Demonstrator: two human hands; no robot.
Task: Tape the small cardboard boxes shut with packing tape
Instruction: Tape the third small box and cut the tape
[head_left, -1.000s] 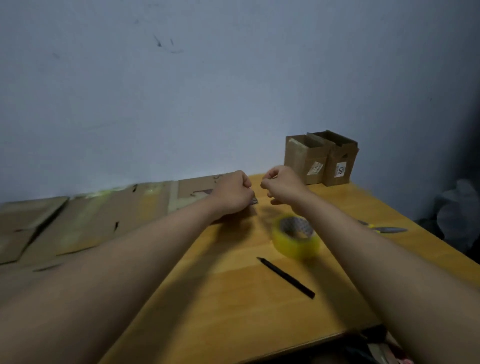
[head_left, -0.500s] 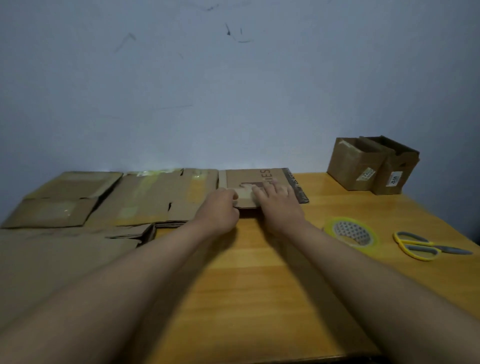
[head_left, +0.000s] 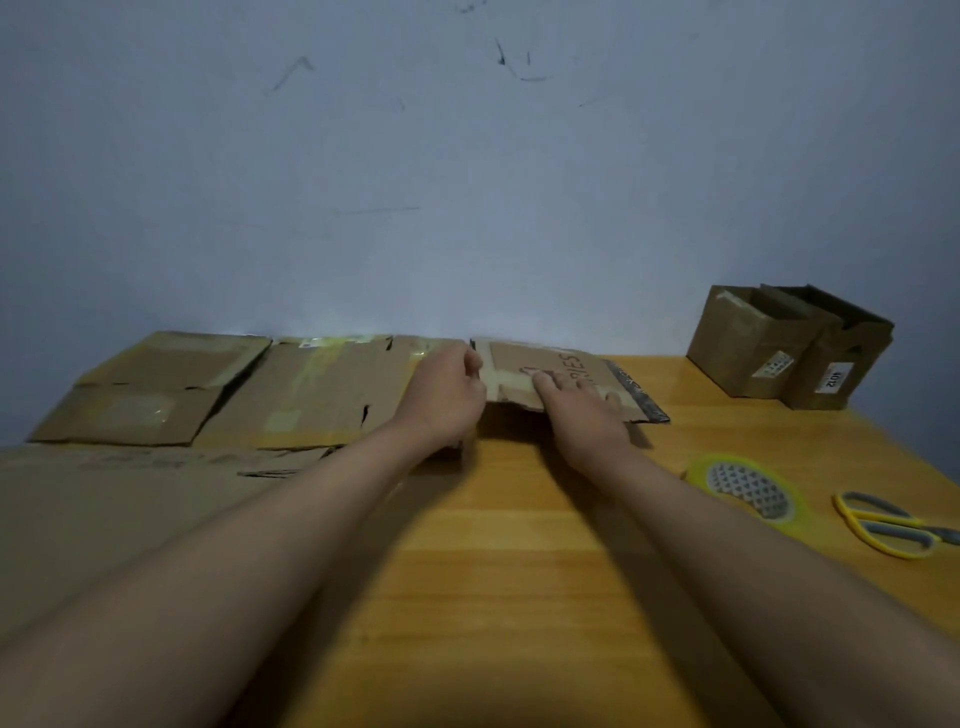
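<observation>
The near-left edge of a flattened box (head_left: 550, 379) at the table's (head_left: 519, 571) far side seems to be pinched by the left hand (head_left: 441, 400); straight right-hand (head_left: 587, 415) fingers are pressed flat on it. Light, stiff cardboard is judged best gripped at its edges. Tape (head_left: 748, 491) and scissors (head_left: 893, 525) are left aside.

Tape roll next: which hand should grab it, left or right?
Right, probably. The tape roll lies on the table to the right of the right hand, beside the scissors. The left hand grips the flattened box edge and would have to cross over.
</observation>
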